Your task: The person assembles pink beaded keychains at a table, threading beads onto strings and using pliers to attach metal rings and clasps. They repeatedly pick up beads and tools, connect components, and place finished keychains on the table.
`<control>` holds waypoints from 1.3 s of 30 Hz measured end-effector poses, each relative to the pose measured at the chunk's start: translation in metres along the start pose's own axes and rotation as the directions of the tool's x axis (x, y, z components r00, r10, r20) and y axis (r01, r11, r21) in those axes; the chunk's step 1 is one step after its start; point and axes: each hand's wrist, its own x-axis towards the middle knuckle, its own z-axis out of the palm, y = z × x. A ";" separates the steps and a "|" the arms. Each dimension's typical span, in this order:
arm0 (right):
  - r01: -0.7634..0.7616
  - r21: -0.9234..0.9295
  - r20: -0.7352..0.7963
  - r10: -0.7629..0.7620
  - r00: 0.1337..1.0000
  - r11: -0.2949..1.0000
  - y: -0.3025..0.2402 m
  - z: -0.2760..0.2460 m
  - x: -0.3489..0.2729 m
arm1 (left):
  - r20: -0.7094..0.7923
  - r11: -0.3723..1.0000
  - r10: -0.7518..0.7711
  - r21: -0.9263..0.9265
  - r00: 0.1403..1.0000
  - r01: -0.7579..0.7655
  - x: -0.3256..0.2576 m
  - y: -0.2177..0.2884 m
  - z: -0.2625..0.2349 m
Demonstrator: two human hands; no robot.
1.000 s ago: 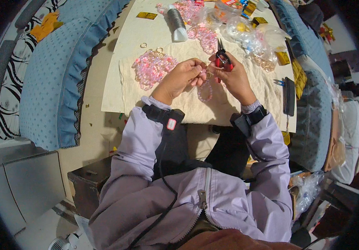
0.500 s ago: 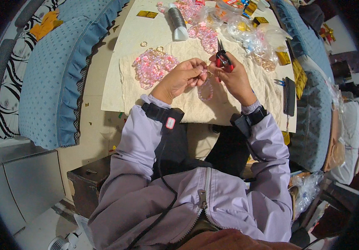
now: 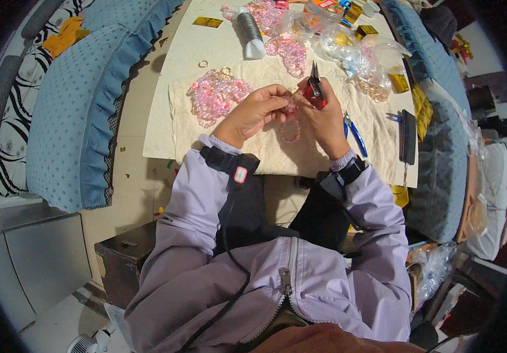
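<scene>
Between the fingertips of my left hand [image 3: 258, 112], which is closed, is a beaded strand [image 3: 290, 131] of pink and clear beads; its loop hangs down toward the cloth. My right hand [image 3: 327, 120] is closed around red-handled pliers [image 3: 314, 88], whose dark pointed jaws face away from me. The right thumb and fingertips meet the left ones at the upper end of the strand, where small details are hidden. Left of my hands lies a heap of pink beaded strands [image 3: 218, 97]. Blue-handled pliers [image 3: 354, 135] rest just right of my right wrist.
A cream cloth [image 3: 200, 141] covers the near part of the table. Farther back are a spool of grey thread [image 3: 250, 32], more pink beads [image 3: 292, 56] and clear plastic bags [image 3: 353, 56]. A dark oblong case [image 3: 407, 136] lies by the right edge. Blue-covered seats [image 3: 71, 112] flank the table.
My right hand has shifted slightly inward and its forearm has drawn left, uncovering the blue-handled pliers. The red-handled pliers have turned, with their handles deeper in the palm. My left hand is nearly still.
</scene>
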 end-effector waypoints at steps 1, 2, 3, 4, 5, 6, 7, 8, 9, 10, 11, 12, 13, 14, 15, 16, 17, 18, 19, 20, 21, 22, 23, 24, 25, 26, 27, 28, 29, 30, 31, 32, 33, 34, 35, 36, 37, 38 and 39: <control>0.025 -0.005 0.004 -0.025 1.000 1.000 0.002 0.001 0.000 | -0.015 1.000 0.001 0.001 1.000 -0.001 0.000 0.000 0.000; 0.050 -0.010 0.008 -0.050 0.999 0.999 0.005 0.002 0.001 | -0.026 1.000 0.004 0.001 1.000 -0.004 0.000 -0.001 0.000; 0.074 -0.008 0.013 -0.073 0.997 0.997 0.007 0.003 0.001 | -0.036 1.000 0.002 -0.001 0.999 -0.003 0.001 -0.001 -0.001; 0.067 -0.013 0.013 -0.067 0.998 0.998 0.009 0.004 0.002 | -0.042 1.000 0.003 -0.004 0.999 -0.003 0.001 -0.001 -0.001; 0.059 -0.010 0.016 -0.059 0.998 0.998 0.011 0.004 0.002 | -0.049 1.000 0.004 -0.007 0.999 -0.005 0.001 -0.002 -0.002; 0.019 -0.017 0.011 -0.019 1.000 1.000 0.011 0.004 0.002 | -0.048 1.000 0.006 -0.018 0.999 -0.006 0.001 -0.002 -0.003; 0.056 -0.027 0.031 -0.055 0.998 0.998 0.011 0.003 0.002 | -0.048 1.000 0.007 -0.028 0.999 -0.008 0.001 -0.003 -0.004; 0.061 -0.047 0.043 -0.059 0.997 0.997 0.010 0.001 0.002 | -0.037 0.999 0.013 -0.045 0.999 -0.015 0.001 -0.003 -0.005; 0.059 -0.068 0.052 -0.055 0.997 0.996 0.008 0.000 0.002 | -0.033 1.000 0.009 -0.024 0.999 -0.010 0.001 -0.003 -0.006; 0.087 -0.107 0.059 -0.081 0.995 0.990 0.006 0.000 0.002 | -0.017 1.000 0.010 -0.008 1.000 -0.011 0.002 -0.002 -0.007; 0.110 -0.148 0.065 -0.101 0.993 0.983 0.003 0.000 0.002 | -0.024 1.000 -0.003 0.018 1.000 0.003 0.002 -0.002 -0.007; 0.131 -0.192 0.071 -0.119 0.990 0.973 0.000 -0.001 0.002 | -0.011 1.000 0.015 0.025 1.000 -0.015 0.002 -0.002 -0.006; 0.126 -0.223 0.060 -0.115 0.991 0.967 -0.003 -0.002 0.001 | -0.021 0.999 0.019 0.043 1.000 -0.018 0.002 -0.002 -0.005; 0.120 -0.258 0.050 -0.111 0.993 0.958 -0.005 -0.004 -0.001 | -0.041 0.998 0.020 0.062 0.999 -0.017 0.001 -0.001 -0.004; 0.154 -0.276 0.056 -0.144 0.988 0.949 -0.008 -0.005 -0.001 | -0.045 0.999 0.028 0.046 0.999 -0.026 0.001 -0.001 -0.002; 0.111 -0.249 0.033 -0.107 0.994 0.962 -0.009 -0.004 0.000 | -0.058 0.999 0.032 0.032 0.998 -0.030 0.000 -0.001 0.000; 0.107 -0.203 0.026 -0.104 0.994 0.973 -0.010 -0.004 0.002 | -0.047 0.998 0.056 0.005 0.997 -0.056 -0.001 -0.001 0.002; 0.103 -0.157 0.019 -0.101 0.995 0.982 -0.011 -0.004 0.004 | -0.058 0.998 0.065 0.030 0.996 -0.063 -0.001 -0.001 0.004; 0.083 -0.161 0.011 -0.082 0.997 0.983 -0.011 -0.005 0.004 | -0.045 0.995 0.094 0.042 0.995 -0.092 0.000 0.000 0.005; 0.062 -0.166 0.004 -0.062 0.998 0.984 -0.012 -0.007 0.004 | -0.036 0.991 0.121 0.055 0.992 -0.119 0.001 0.001 0.005; 0.041 -0.170 -0.003 -0.042 0.999 0.985 -0.012 -0.008 0.005 | -0.029 0.990 0.128 0.065 0.991 -0.126 0.001 0.002 0.006; 0.058 -0.168 0.001 -0.059 0.998 0.984 -0.012 -0.008 0.005 | -0.027 0.988 0.134 0.075 0.991 -0.132 0.001 0.003 0.006; 0.074 -0.166 0.004 -0.075 0.997 0.983 -0.012 -0.008 0.005 | -0.048 0.988 0.121 0.097 0.991 -0.116 0.001 0.004 0.007; 0.068 -0.167 0.000 -0.069 0.998 0.984 -0.013 -0.008 0.005 | -0.028 0.985 0.149 0.090 0.988 -0.146 -0.001 0.004 0.008; 0.083 -0.175 0.003 -0.084 0.996 0.981 -0.014 -0.008 0.004 | -0.032 0.983 0.160 0.093 0.987 -0.157 -0.002 0.005 0.010; 0.077 -0.186 -0.002 -0.078 0.997 0.980 -0.015 -0.009 0.004 | -0.031 0.980 0.176 0.098 0.984 -0.173 -0.003 0.005 0.011; 0.063 -0.201 -0.010 -0.066 0.998 0.978 -0.016 -0.009 0.003 | -0.033 0.979 0.176 0.111 0.984 -0.171 -0.003 0.007 0.013; 0.070 -0.206 -0.010 -0.074 0.997 0.976 -0.017 -0.009 0.002 | -0.031 0.977 0.181 0.124 0.983 -0.176 -0.004 0.008 0.014; 0.070 -0.215 -0.013 -0.074 0.997 0.974 -0.019 -0.008 0.001 | -0.018 0.972 0.197 0.136 0.980 -0.193 -0.004 0.009 0.015; 0.075 -0.215 -0.012 -0.080 0.997 0.974 -0.020 -0.008 0.000 | -0.018 0.974 0.191 0.131 0.981 -0.187 -0.005 0.009 0.015; 0.077 -0.227 -0.016 -0.083 0.996 0.971 -0.020 -0.008 0.000 | -0.009 0.973 0.196 0.126 0.980 -0.194 -0.004 0.009 0.015; 0.085 -0.231 -0.016 -0.091 0.996 0.969 -0.021 -0.007 -0.001 | 0.001 0.972 0.201 0.120 0.980 -0.200 -0.004 0.009 0.015; 0.102 -0.225 -0.010 -0.107 0.994 0.969 -0.021 -0.007 -0.001 | 0.008 0.976 0.195 0.101 0.981 -0.195 -0.003 0.008 0.014; 0.096 -0.213 -0.014 -0.102 0.995 0.972 -0.021 -0.007 -0.001 | 0.015 0.978 0.189 0.081 0.982 -0.190 -0.003 0.007 0.013; 0.100 -0.191 -0.012 -0.105 0.994 0.976 -0.020 -0.006 -0.001 | 0.031 0.979 0.191 0.059 0.981 -0.193 -0.002 0.005 0.012; 0.093 -0.163 -0.010 -0.095 0.995 0.982 -0.020 -0.005 -0.001 | 0.037 0.987 0.161 0.020 0.986 -0.162 -0.001 0.004 0.010; 0.098 -0.185 -0.007 -0.101 0.995 0.978 -0.020 -0.005 -0.001 | 0.053 0.990 0.140 -0.022 0.989 -0.139 -0.001 0.003 0.008; 0.092 -0.201 -0.004 -0.095 0.995 0.975 -0.020 -0.005 -0.001 | 0.043 0.994 0.096 -0.051 0.994 -0.094 0.000 0.002 0.007; 0.087 -0.217 0.000 -0.089 0.996 0.972 -0.020 -0.005 -0.002 | 0.074 0.993 0.108 -0.060 0.991 -0.103 0.000 0.002 0.005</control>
